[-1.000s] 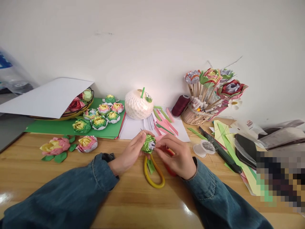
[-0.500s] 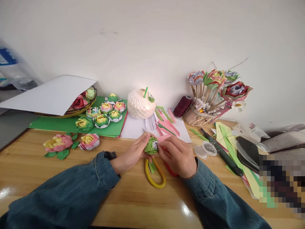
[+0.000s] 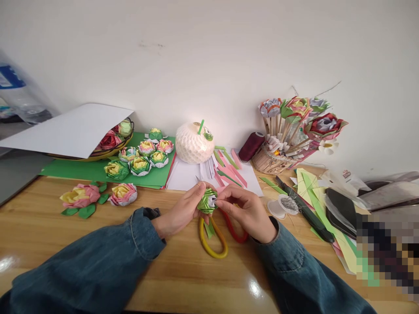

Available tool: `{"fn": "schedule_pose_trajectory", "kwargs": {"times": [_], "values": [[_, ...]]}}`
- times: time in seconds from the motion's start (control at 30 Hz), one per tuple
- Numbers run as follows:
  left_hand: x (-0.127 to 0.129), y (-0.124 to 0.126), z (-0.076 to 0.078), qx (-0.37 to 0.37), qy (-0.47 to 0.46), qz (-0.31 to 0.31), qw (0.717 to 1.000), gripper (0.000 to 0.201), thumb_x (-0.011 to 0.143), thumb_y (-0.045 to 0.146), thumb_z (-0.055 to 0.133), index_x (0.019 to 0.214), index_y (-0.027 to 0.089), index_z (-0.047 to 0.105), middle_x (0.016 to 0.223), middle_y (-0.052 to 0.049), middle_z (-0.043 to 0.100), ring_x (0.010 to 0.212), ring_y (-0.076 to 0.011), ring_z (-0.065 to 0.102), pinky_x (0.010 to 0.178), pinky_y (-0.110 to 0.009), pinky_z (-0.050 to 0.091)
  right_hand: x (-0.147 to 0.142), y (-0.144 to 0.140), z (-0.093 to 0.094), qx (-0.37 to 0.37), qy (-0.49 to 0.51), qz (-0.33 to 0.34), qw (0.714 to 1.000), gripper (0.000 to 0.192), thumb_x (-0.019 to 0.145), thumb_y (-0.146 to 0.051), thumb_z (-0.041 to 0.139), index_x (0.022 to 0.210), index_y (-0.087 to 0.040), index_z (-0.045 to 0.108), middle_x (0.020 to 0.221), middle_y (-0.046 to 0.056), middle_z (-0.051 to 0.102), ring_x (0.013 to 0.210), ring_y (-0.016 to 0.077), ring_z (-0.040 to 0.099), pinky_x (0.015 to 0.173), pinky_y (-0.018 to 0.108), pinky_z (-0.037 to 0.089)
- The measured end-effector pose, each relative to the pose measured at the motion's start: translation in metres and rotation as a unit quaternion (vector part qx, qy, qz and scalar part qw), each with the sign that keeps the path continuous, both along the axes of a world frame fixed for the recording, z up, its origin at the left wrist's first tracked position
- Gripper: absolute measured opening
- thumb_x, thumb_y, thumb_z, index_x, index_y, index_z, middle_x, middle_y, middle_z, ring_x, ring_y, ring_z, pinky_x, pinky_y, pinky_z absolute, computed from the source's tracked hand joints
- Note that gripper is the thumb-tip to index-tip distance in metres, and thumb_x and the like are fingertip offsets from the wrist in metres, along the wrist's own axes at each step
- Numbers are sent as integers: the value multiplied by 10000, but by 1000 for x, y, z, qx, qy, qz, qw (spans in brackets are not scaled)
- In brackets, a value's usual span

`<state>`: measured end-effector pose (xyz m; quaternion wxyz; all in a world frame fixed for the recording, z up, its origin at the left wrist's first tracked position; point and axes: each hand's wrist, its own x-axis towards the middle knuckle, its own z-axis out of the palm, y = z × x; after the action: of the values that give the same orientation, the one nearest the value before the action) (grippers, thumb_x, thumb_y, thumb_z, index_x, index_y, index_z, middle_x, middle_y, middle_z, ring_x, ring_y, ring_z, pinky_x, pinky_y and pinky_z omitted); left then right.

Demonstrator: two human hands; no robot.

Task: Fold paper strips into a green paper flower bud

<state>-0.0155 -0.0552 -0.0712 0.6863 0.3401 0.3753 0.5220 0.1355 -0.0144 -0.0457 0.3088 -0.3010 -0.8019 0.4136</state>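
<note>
A small green and white folded paper flower (image 3: 207,202) is gripped by my left hand (image 3: 185,208), thumb on top and fingers beneath. The thumb and forefinger of my right hand (image 3: 247,211) pinch at the white part on the flower's right side. Below both hands lie scissors with one yellow handle loop (image 3: 213,252) and one red handle loop (image 3: 236,233); their blades are mostly hidden. A green paper scrap (image 3: 209,230) shows inside the yellow loop.
Finished paper flowers (image 3: 140,165) sit on green card (image 3: 78,168) to the left. Pink and green paper strips (image 3: 234,172) lie on white sheets behind my hands. At right are a thread spool (image 3: 251,147), a wire spool (image 3: 278,206), a dark-handled tool (image 3: 314,220) and a flower basket (image 3: 271,160).
My right hand has turned and its fingers have straightened somewhat, uncovering more of the red scissor loop and the flower's white part. My left hand keeps its hold in the same place.
</note>
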Motion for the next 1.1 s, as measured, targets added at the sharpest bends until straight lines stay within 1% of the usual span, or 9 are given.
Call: {"fn": "schedule_pose_trajectory", "kwargs": {"times": [0.1,0.23,0.3,0.43,0.57,0.67,0.9,1.0,1.1], "values": [[0,0,-1,1,-6,1,1000,357,730,498,521,845,161,538,668,-1,511,528,-95,504,399,-193,455,1,1,0,4,-5,4,1000,194,778,-319,575,697,-145,599,668,22,596,619,121,526,582,258,434],[-1,0,-4,3,-9,-1,1000,354,740,492,512,872,165,549,667,-5,520,550,-99,511,410,-188,459,1,0,0,34,-20,-8,999,165,781,-284,574,696,-147,608,659,20,593,593,111,500,552,245,410],[-1,0,-4,3,-7,-2,1000,354,748,489,503,891,169,550,670,-5,518,561,-100,510,413,-186,462,1,0,0,32,-24,-10,999,149,772,-270,583,693,-146,605,654,16,583,577,105,483,536,238,399],[-1,0,-3,-4,-6,-4,1000,366,750,487,501,909,162,547,677,-5,509,563,-96,505,417,-184,465,1,-1,-1,-22,-13,-4,1000,160,747,-284,609,681,-140,585,654,17,568,585,107,492,546,245,416],[0,0,-2,-12,-16,-6,1000,367,740,497,509,876,159,549,674,-4,508,550,-92,508,411,-182,465,0,0,-1,-87,24,10,996,199,727,-333,629,700,-140,588,678,24,586,623,120,534,591,266,450],[-1,-1,-3,-4,-17,-9,1000,363,736,498,513,866,161,553,670,-5,511,547,-96,513,410,-190,467,-1,-1,-1,-116,47,19,992,217,721,-350,634,674,-145,580,662,16,591,624,119,555,602,265,463],[-1,-1,-3,-4,-15,-7,1000,347,744,491,506,856,165,545,680,-4,510,564,-98,507,417,-193,471,-1,-2,1,-144,51,13,988,201,699,-330,659,691,-141,592,685,17,589,639,117,557,619,258,471],[-1,0,-1,-11,-15,-4,1000,359,732,503,514,842,162,529,679,-3,504,563,-101,505,416,-196,469,1,0,4,-125,25,21,992,192,757,-320,598,712,-134,617,718,32,601,675,122,556,662,269,462],[-1,-1,-1,-10,-13,-8,1000,363,733,508,510,849,165,526,683,-1,500,573,-105,506,420,-200,469,2,1,5,-134,18,31,990,206,779,-323,570,715,-133,619,732,37,603,688,124,555,678,273,458]]}}
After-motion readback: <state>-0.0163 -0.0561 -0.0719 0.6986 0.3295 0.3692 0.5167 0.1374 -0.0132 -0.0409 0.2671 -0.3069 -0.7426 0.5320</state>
